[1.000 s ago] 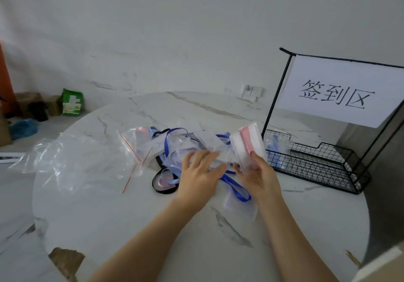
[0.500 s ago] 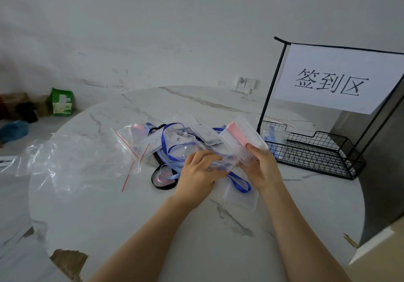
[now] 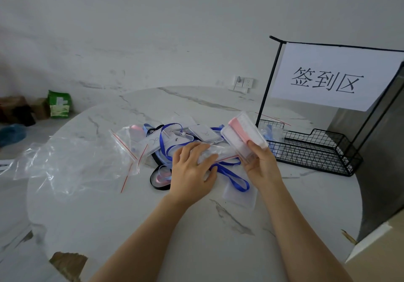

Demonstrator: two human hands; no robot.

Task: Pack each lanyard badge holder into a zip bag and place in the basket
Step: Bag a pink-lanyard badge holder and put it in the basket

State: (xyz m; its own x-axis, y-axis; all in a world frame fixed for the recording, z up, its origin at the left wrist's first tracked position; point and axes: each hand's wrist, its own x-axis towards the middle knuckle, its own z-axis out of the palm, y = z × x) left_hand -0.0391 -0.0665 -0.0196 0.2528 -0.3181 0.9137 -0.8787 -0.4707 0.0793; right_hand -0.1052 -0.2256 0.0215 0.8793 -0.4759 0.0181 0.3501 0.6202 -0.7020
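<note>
Your right hand (image 3: 260,163) grips the pink badge holder (image 3: 242,135) by its lower end, held clear of the counter (image 3: 131,216) beside the basket (image 3: 317,152), leaving the far end free for insertion; your left hand (image 3: 192,170) curls over a zip bag (image 3: 220,153) lying on the lanyards (image 3: 238,185), probably to steady it for opening.

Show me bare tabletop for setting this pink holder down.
Free table: near stretch around both forearms; patch before the basket; far side behind the lanyard pile. Crowded: that pile, where the left hand grips a zip bag and the right hand the pink holder; the big clear bag.
</note>
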